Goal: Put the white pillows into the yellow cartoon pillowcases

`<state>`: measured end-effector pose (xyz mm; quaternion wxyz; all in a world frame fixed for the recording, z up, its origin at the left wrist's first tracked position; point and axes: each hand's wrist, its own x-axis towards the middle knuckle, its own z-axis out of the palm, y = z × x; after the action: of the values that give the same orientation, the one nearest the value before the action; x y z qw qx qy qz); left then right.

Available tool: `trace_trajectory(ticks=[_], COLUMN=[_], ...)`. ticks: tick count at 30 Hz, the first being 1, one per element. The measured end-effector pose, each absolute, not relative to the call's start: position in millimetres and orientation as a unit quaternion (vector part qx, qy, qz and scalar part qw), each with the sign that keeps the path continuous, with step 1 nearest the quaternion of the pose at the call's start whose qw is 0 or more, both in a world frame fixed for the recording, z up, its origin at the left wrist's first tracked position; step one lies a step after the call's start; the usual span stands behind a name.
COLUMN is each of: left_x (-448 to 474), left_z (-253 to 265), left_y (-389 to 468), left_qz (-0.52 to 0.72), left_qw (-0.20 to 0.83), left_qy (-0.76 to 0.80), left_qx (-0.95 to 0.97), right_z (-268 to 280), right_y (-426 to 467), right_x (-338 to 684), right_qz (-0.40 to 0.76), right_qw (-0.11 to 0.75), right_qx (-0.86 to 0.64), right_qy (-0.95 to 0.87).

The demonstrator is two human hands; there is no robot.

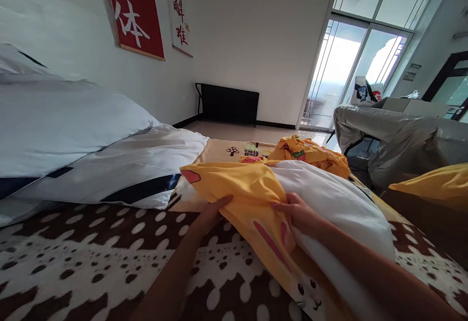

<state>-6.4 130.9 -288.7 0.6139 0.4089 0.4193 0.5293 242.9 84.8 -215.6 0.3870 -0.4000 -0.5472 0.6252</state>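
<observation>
A yellow pillowcase (244, 184) printed with a rabbit's face and pink ears is stretched between my two hands. My left hand (215, 210) pinches its near left edge, the fingertips partly under the fabric. On the other side, my right hand (297, 211) grips a bunched fold, thumb and fingers pressed together. Right behind that hand and forearm lies a plump white pillow (340, 199), touching the pillowcase. Whether any of the pillow is inside the cloth is hidden. The rabbit end of the pillowcase hangs down toward me.
White pillows with dark blue trim (73, 126) are piled at the left on a brown-and-white patterned blanket (120, 257). Crumpled yellow cloth (310, 155) lies beyond the white pillow. Furniture under plastic wrap (398, 126) stands at the right, and a black folded panel (230, 104) leans by the wall.
</observation>
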Motion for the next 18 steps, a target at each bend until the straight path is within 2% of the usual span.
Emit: trace_trajectory(ticks=[2,4,8,12,18], left_x=[-7.6,-8.9,-12.5,-15.7,-18.2], left_z=[-284.9,-282.5,-279.6,-277.2,-281.7], left_y=[132.2,134.0,136.3,133.7,130.2], left_qz=[0.554,0.572,0.597,0.572,0.545], left_qw=[0.612,0.612,0.615,0.647,0.670], left_qy=[0.416,0.412,0.401,0.392,0.375], left_qx=[0.382,0.360,0.324,0.318,0.336], right_z=[-200.5,-187.7,-176.3,-169.4,-152.5], right_y=[88.4,91.2,92.3,96.7,119.8], right_x=[251.5,262.1,282.2,289.3,256.5], right_qz=[0.627,0.625,0.629,0.643,0.630], right_qw=[0.440,0.449,0.425,0.415,0.370], right_qx=[-0.373,-0.374,-0.397,-0.421,-0.428], right_qy=[-0.524,-0.517,-0.516,-0.487,-0.531])
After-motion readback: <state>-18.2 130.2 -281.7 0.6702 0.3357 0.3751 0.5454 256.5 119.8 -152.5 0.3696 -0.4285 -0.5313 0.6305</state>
